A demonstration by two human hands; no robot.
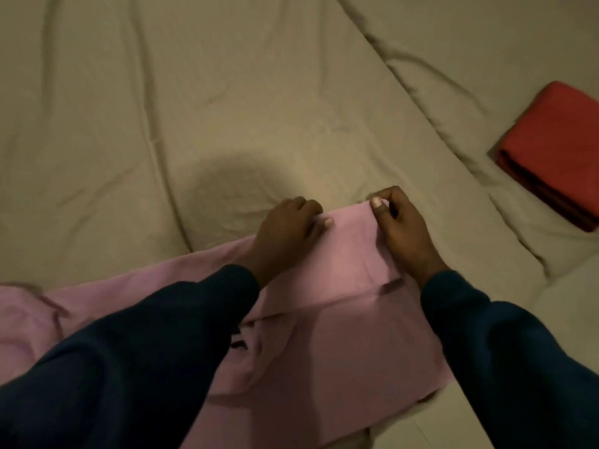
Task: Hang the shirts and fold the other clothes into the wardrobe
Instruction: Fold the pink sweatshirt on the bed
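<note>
A pink garment [340, 325] lies spread on the bed, partly folded, with a dark mark near its middle. My left hand [288, 228] grips its far edge on the left, fingers curled over the cloth. My right hand [398, 225] pinches the far right corner between thumb and fingers. Both arms wear dark blue sleeves that hide part of the garment. The wardrobe is out of view.
A folded red cloth [554, 153] sits on the bed at the right edge. The wrinkled beige bedsheet [194, 108] fills the far and left part of the view. A pale floor strip [421, 426] shows at the bottom.
</note>
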